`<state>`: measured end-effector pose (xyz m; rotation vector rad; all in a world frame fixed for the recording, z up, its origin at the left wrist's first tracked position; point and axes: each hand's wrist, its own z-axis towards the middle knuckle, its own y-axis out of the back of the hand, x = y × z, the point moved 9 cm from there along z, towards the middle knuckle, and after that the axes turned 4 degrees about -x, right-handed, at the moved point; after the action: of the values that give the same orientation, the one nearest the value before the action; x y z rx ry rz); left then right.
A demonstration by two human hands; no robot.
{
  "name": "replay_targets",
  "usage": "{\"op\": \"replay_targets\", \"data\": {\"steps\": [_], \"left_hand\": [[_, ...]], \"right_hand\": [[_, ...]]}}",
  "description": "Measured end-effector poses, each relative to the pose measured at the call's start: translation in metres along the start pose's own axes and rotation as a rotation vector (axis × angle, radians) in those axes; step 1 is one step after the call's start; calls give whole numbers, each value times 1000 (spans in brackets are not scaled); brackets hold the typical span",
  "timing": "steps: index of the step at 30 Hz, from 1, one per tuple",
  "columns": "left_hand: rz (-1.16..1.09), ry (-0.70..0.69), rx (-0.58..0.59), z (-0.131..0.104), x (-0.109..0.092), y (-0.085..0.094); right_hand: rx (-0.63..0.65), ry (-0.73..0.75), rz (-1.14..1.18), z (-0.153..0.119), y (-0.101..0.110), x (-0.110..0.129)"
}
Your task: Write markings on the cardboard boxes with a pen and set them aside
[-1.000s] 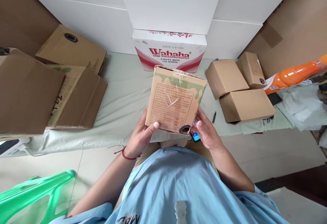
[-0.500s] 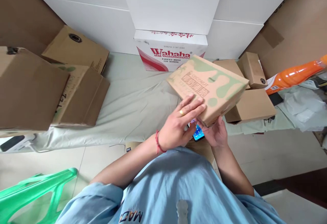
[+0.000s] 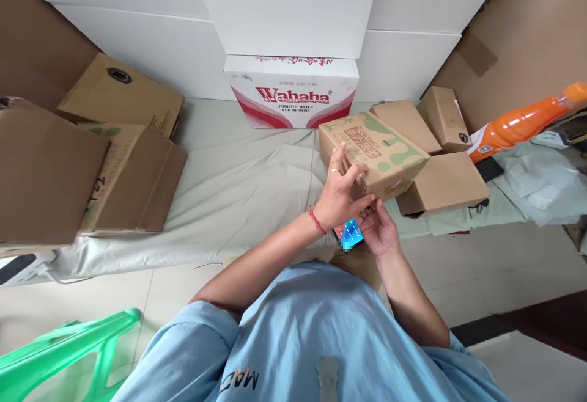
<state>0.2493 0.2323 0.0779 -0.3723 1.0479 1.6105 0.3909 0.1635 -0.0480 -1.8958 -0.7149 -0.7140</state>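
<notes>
A brown cardboard box [image 3: 394, 151] with green splashes and COCONUT print sits tilted over the table's near edge. My left hand [image 3: 342, 191] grips its near left corner, the fingers spread over the upper edge and the thumb low at the corner. Just below that corner is my right hand [image 3: 380, 228], palm up, with its thumb and fingertips drawn together against the box's lower edge. What those fingertips pinch is hidden. A phone with a lit blue screen [image 3: 349, 234] lies under the hands, partly covered by them.
Behind stands a white Wahaha water carton [image 3: 293, 99]. To the right are an open brown box [image 3: 452, 185], a small carton [image 3: 444, 118], an orange bottle [image 3: 523, 124] and clear plastic bags [image 3: 543, 182]. Larger boxes [image 3: 132, 188] stand left. A green stool [image 3: 68, 347] is on the floor.
The box has come down and away from me, onto the table beside the open box. My left hand has slid from its top face to the near corner, its thumb now close to my right fingertips.
</notes>
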Motion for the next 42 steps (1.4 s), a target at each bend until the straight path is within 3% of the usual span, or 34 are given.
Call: {"op": "replay_targets", "data": {"steps": [5, 9, 13, 18, 22, 26, 33, 36, 39, 40, 41, 42], "left_hand": [[-14, -116, 177, 19, 9, -13], [-8, -147, 193, 23, 14, -13], [-10, -105, 132, 15, 26, -18], [-61, 131, -18, 3, 56, -24], [-137, 267, -154, -15, 69, -5], [109, 359, -201, -60, 68, 50], [445, 613, -332, -187, 54, 178], [647, 659, -548, -233, 48, 252], [872, 552, -865, -265, 41, 340], [947, 447, -961, -270, 34, 367], [1013, 372, -1006, -271, 30, 390], [1009, 377, -946, -264, 36, 408]], "right_hand": [[-38, -31, -5, 8, 11, -11], [-66, -58, -95, 18, 17, -13], [-74, -34, -178, 23, 16, -6], [-99, 61, -381, 5, 17, 12], [-184, 208, -690, -19, 30, 32], [-265, 363, -1050, -36, 44, 52], [-321, 422, -1417, -25, 56, 63], [-332, 470, -1459, -18, 49, 66], [-256, 591, -1541, -20, 24, 59], [-198, 628, -1595, -23, 13, 51], [-130, 654, -1657, -27, 2, 42], [-65, 665, -1718, -31, -7, 31]]}}
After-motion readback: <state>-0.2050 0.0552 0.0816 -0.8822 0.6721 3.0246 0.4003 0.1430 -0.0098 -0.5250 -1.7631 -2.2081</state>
